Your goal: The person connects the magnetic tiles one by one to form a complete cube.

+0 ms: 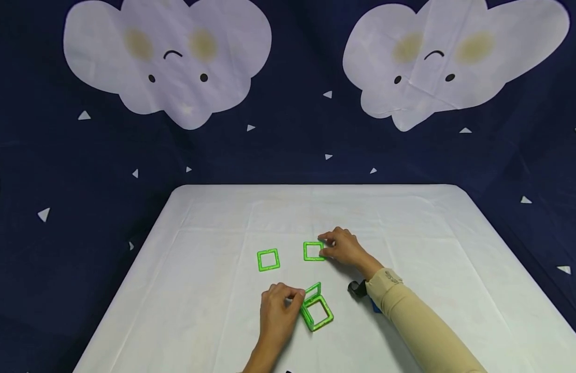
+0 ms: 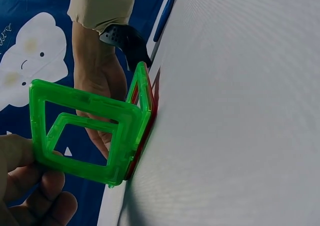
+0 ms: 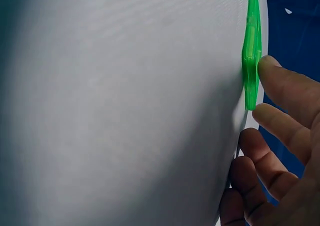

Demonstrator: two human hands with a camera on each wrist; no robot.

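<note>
My left hand (image 1: 279, 311) pinches the corner of a green see-through square magnetic tile (image 2: 80, 98). This tile stands up as part of a small group of joined tiles (image 1: 326, 322) on the white table. A red edge (image 2: 142, 141) shows along the group's far side in the left wrist view. Farther back, my right hand (image 1: 346, 247) is at the right side of a flat green square tile (image 1: 312, 259). Its thumb touches the tile (image 3: 251, 46), and the index fingertip is at the tile's end, while the other fingers curl loosely below.
Another green square tile (image 1: 268, 268) lies flat to the left. A black strap (image 1: 357, 288) and a blue piece (image 1: 376, 307) show beside the right sleeve, the blue piece partly hidden. Behind the table (image 1: 213, 207) hangs a dark blue cloth (image 1: 288, 155) with clouds.
</note>
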